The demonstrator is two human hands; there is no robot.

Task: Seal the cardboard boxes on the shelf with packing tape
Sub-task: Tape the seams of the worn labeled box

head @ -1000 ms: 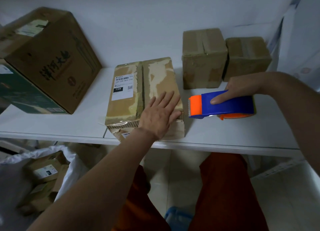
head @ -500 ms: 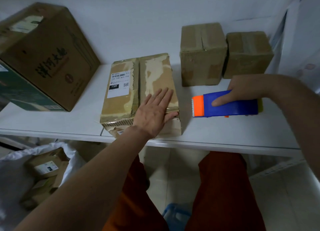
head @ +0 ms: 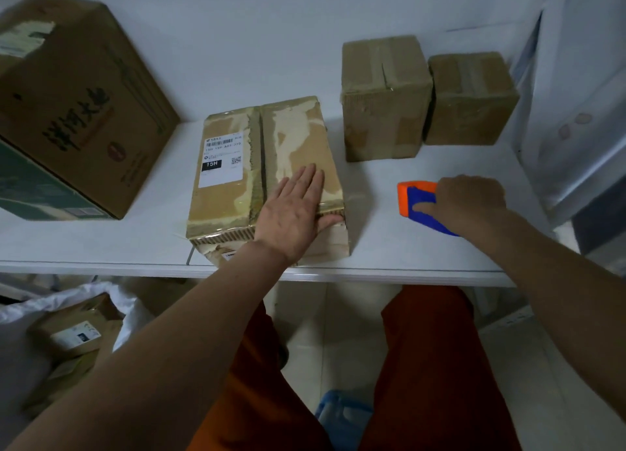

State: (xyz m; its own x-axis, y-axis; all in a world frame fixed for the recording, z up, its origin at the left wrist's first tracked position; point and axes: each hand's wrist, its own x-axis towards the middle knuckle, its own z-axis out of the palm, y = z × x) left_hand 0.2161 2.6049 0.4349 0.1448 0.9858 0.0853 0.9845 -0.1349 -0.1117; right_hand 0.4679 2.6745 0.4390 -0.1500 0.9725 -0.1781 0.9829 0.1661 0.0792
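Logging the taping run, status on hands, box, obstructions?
Left hand flat on labelled box. Right hand grips tape dispenser on shelf, apart from box. Centre seam not yet taped. Path unobstructed.
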